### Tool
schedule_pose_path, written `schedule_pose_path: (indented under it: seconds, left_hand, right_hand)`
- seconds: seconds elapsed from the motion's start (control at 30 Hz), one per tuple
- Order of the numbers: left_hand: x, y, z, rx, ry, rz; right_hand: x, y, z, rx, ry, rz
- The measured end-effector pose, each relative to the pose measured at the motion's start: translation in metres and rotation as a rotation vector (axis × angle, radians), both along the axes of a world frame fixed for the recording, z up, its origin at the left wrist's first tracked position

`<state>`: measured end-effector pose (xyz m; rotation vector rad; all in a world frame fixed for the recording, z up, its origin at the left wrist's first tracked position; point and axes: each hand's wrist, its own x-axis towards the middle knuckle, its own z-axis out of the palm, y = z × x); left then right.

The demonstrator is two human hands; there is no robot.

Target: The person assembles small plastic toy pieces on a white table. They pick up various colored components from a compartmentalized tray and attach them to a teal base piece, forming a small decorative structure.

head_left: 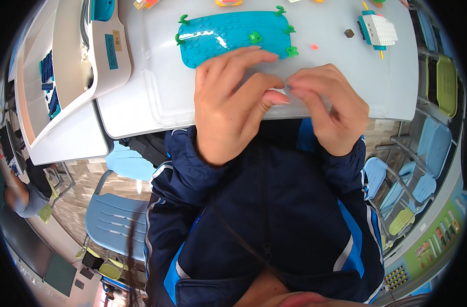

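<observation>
Both hands are held close together above the near edge of the table. The thumb and forefinger of my left hand (226,105) curl towards each other, while its other fingers reach over the near edge of a teal studded baseplate (228,38). Facing it, my right hand (333,105) pinches thumb and forefinger together. Any small piece between the fingertips is hidden or too small to name. Green plant pieces (255,37) stand on the baseplate, mostly at its corners and sides. A tiny pink piece (314,47) lies to its right.
A white storage box (108,77) with dark blue bricks (47,66) stands at the left. At the far right are a small dark brick (349,33) and a white-and-teal brick model (379,29). Chairs (115,220) stand around the table; another person (23,197) is far left.
</observation>
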<state>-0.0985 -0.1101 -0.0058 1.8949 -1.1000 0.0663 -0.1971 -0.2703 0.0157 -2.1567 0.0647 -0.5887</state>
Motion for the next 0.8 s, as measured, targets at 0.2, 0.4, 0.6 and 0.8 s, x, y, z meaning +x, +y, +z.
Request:
schedule_pose_path:
  seconds: [0.2, 0.4, 0.6, 0.8]
  left_hand:
    - [-0.002, -0.004, -0.008, -0.004, -0.056, 0.072]
    - [-0.006, -0.009, -0.012, 0.016, -0.143, 0.124]
    - [-0.008, -0.009, -0.013, 0.018, -0.117, 0.138]
    - [-0.012, -0.007, -0.010, 0.035, -0.091, 0.132]
  right_hand:
    - [0.004, 0.003, 0.001, 0.385, 0.063, -0.240]
    - [0.016, -0.001, -0.007, 0.232, 0.079, -0.250]
    - [0.019, 0.005, -0.006, 0.041, 0.153, -0.314]
    - [0.020, 0.008, -0.005, -0.117, 0.164, -0.306]
